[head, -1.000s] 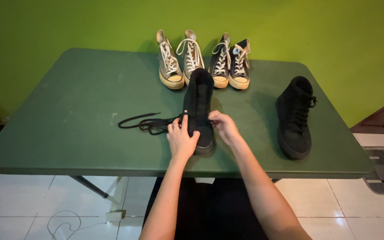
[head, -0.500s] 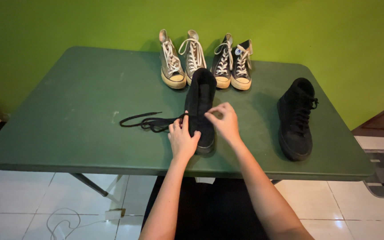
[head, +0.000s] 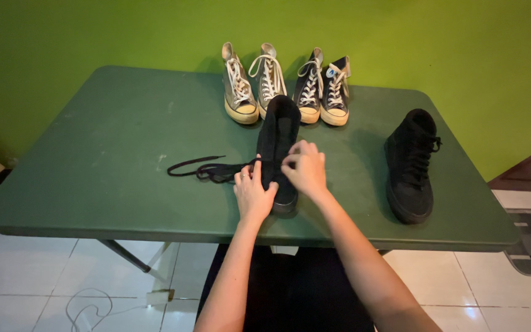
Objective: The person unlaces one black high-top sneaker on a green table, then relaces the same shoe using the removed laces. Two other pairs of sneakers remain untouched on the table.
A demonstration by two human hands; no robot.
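Head view showed both hands on a black high-top sneaker (head: 278,144) lying near the middle of the green desk (head: 93,154). Left hand (head: 253,195) pinched the black shoelace (head: 207,168), which trailed leftward, beside the shoe; right hand (head: 305,169) pinched at its eyelets. Its mate (head: 410,163) stood well apart, right.

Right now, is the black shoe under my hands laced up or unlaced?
Mostly unlaced: the black shoe gapes open along its front, and its black lace trails loose across the green table leftward. Both hands cover the toe eyelets.
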